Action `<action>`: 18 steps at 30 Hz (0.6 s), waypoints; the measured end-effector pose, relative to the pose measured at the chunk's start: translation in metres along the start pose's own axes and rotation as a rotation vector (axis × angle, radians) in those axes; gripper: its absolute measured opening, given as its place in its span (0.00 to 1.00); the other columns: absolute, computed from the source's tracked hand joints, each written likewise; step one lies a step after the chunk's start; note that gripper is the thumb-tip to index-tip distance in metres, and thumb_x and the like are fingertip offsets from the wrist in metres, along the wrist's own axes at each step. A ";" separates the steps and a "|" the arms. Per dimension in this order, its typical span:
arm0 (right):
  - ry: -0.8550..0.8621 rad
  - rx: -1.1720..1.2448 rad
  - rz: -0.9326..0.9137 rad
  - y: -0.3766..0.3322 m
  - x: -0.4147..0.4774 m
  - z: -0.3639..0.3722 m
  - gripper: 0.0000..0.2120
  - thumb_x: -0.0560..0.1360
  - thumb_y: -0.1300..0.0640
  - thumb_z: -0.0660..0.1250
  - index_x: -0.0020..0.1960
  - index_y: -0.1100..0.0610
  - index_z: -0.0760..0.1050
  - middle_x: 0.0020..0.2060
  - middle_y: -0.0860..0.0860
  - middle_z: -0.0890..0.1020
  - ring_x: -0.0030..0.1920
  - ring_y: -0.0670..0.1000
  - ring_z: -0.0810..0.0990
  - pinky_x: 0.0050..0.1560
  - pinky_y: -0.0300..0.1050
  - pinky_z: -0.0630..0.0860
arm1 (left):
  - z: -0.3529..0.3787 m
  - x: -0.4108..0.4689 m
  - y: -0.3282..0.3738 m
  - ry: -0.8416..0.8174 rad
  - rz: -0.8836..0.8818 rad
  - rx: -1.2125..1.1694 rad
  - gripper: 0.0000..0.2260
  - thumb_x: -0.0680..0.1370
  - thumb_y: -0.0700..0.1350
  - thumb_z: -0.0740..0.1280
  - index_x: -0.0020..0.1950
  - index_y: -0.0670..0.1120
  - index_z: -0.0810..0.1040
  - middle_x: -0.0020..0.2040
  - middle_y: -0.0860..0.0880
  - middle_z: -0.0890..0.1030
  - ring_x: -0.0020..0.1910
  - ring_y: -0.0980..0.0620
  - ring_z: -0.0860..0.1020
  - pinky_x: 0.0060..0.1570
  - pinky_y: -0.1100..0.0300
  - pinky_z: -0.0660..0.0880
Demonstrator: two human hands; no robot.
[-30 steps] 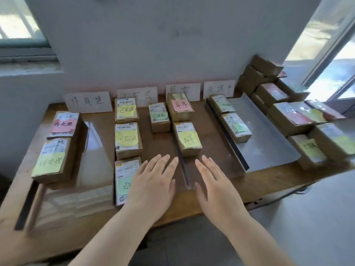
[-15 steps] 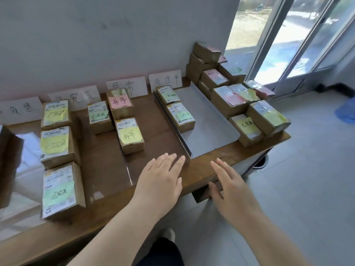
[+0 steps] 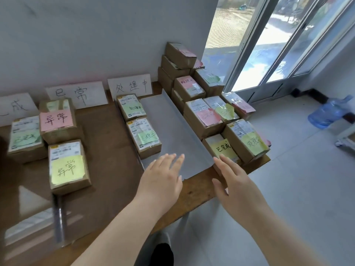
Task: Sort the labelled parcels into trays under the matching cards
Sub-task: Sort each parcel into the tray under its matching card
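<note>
Left grip point(image 3: 161, 179) and right grip point(image 3: 236, 187) open, empty — a careless reach could nudge the edge parcel point(image 3: 222, 148) off the table point(image 3: 194, 191).

left hand point(image 3: 162, 176): flat, palm down, fingers straight and together.
right hand point(image 3: 233, 181): extended forward, fingers straight, thumb spread.

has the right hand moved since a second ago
Yes. The right hand has gone rightward, from left of the grey tray to its near right corner.
</note>
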State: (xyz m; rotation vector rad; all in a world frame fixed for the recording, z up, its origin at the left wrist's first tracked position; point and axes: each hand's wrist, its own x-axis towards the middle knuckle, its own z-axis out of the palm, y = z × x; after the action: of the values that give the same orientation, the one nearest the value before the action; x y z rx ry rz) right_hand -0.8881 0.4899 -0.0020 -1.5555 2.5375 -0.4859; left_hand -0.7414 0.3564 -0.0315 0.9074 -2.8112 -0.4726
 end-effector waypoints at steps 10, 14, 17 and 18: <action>0.012 0.073 0.260 0.088 0.062 -0.028 0.26 0.78 0.54 0.63 0.74 0.49 0.62 0.73 0.44 0.64 0.66 0.52 0.71 0.59 0.41 0.70 | 0.025 0.117 0.048 0.028 0.121 -0.021 0.26 0.68 0.45 0.75 0.65 0.44 0.76 0.58 0.44 0.80 0.58 0.43 0.79 0.55 0.48 0.76; -0.032 0.117 0.304 0.113 0.082 -0.031 0.25 0.79 0.53 0.61 0.74 0.49 0.60 0.74 0.44 0.61 0.72 0.50 0.63 0.66 0.46 0.68 | 0.035 0.125 0.060 -0.034 0.099 -0.052 0.25 0.76 0.49 0.67 0.72 0.47 0.68 0.67 0.47 0.74 0.67 0.46 0.72 0.65 0.52 0.68; -0.071 0.151 0.315 0.141 0.100 -0.034 0.25 0.79 0.52 0.61 0.75 0.49 0.59 0.74 0.44 0.61 0.71 0.50 0.64 0.68 0.48 0.67 | 0.042 0.134 0.074 -0.063 0.053 -0.058 0.25 0.82 0.53 0.55 0.77 0.52 0.55 0.75 0.53 0.61 0.74 0.54 0.58 0.72 0.60 0.54; -0.075 0.165 0.310 0.151 0.106 -0.035 0.25 0.79 0.53 0.61 0.75 0.49 0.59 0.74 0.44 0.61 0.72 0.49 0.63 0.68 0.49 0.67 | 0.043 0.138 0.081 -0.071 0.026 -0.079 0.25 0.82 0.53 0.54 0.78 0.52 0.53 0.76 0.54 0.59 0.74 0.55 0.56 0.71 0.61 0.54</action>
State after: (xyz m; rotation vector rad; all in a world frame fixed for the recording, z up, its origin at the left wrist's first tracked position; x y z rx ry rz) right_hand -1.0740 0.4667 -0.0132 -1.0793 2.5425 -0.5662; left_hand -0.9068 0.3477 -0.0386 0.8539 -2.8415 -0.6193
